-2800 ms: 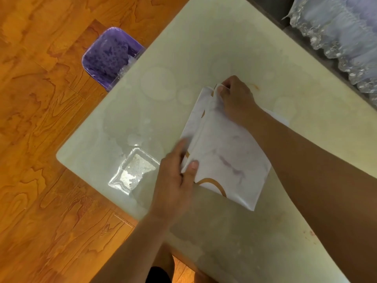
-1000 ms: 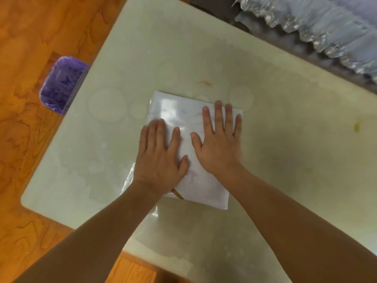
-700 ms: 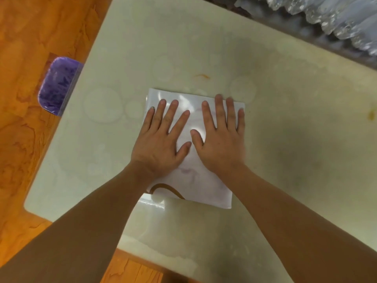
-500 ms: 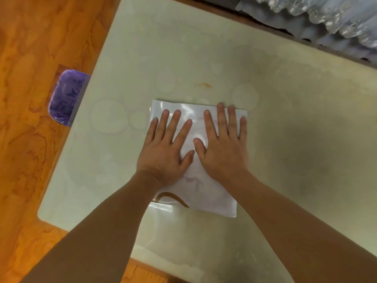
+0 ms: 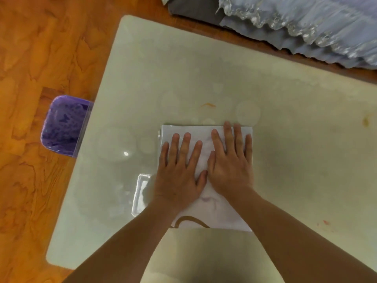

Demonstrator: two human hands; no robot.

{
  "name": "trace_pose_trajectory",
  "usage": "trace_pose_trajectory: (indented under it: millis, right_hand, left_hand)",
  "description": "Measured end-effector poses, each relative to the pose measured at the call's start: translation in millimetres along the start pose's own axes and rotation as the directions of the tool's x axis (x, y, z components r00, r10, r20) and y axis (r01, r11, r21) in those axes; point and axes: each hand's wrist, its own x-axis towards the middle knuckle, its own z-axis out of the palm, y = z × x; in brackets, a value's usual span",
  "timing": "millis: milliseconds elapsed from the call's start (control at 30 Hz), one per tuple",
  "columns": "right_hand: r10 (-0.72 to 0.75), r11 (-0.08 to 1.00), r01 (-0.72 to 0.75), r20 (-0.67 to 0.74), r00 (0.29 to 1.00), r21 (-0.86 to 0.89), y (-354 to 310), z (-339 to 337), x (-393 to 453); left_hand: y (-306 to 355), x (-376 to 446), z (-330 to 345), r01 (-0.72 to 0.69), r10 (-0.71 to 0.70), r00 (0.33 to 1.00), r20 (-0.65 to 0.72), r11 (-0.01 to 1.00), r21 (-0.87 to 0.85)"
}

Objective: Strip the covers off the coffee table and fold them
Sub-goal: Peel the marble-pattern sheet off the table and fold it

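Pressing flat with released grips, left hand (image 5: 179,176) and right hand (image 5: 231,164) rest side by side on the folded cover (image 5: 220,211) mid-surface (image 5: 306,160); purple bin (image 5: 63,125) at nine o'clock.

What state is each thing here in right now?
White cover: folded into a flat rectangle on the table.
Left hand: flat, fingers spread, pressing the cover.
Right hand: flat, pressing the cover.
Coffee table: top bare and stained.
Purple bin: open, on the floor beside the table.
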Motion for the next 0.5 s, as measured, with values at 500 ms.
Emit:
trace_pose_trajectory:
  millis: [500]
  right_hand:
    - [0.140, 0.990, -0.140, 0.058, 0.988, -0.001, -17, -17, -15]
  left_hand:
    - [-55, 61, -4, -0.177, 0.178, 0.983, -0.046, 0.984, 0.021]
